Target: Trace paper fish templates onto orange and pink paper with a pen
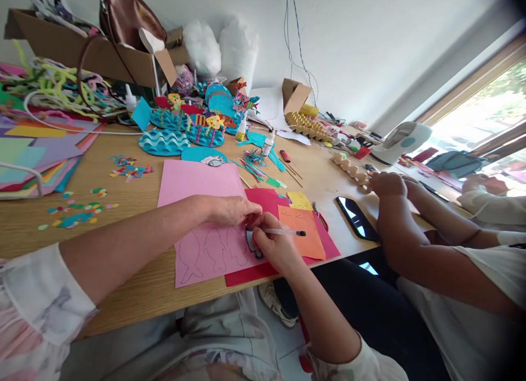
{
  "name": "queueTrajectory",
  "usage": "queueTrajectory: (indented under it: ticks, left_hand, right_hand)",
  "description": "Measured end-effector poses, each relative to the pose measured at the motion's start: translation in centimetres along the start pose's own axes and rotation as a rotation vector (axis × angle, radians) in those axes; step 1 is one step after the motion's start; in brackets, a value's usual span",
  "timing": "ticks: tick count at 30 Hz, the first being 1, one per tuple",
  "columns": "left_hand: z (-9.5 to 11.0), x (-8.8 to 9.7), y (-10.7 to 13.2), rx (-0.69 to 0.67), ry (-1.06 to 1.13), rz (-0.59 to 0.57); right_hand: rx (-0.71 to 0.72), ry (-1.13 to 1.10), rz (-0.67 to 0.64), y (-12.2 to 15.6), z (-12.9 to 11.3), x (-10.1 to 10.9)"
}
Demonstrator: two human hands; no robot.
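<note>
My right hand (276,246) grips a clear-barrelled pen (290,232), its dark end pointing right. The pen's tip is hidden behind the fingers. Under that hand, a small grey cutout with a black outline (249,239) lies near the right edge of a pink paper sheet (197,183). My left hand (234,210) has its fingers curled together and pressed down at the top of the cutout. Several drawn outlines, some fish-shaped, run along the lower part of the pink sheet. Red paper (246,276) lies beneath, with orange paper (304,227) and yellow paper (299,200) on the right.
A phone (357,217) lies near the table edge, beside a co-worker's hands (388,185). Paper dots (80,212) are scattered at left. Behind stand blue sea-themed crafts (164,142), a glue bottle (268,143) and a cardboard box (66,49). Coloured paper (41,151) is stacked far left.
</note>
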State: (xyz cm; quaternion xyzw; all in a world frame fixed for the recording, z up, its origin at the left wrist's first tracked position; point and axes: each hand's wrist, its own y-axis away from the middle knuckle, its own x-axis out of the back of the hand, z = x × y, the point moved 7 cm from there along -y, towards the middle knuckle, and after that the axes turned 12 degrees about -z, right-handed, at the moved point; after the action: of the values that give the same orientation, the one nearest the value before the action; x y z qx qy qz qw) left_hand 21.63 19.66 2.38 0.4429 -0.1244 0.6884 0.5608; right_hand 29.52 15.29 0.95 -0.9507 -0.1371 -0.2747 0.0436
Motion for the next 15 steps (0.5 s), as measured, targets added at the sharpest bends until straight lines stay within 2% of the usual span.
queueTrajectory:
  ticks: [15]
  left_hand:
    - [-0.03,-0.14,0.14,0.014,-0.011,-0.002]
  right_hand:
    - [0.000,0.008,0.000,-0.10,-0.07,-0.06]
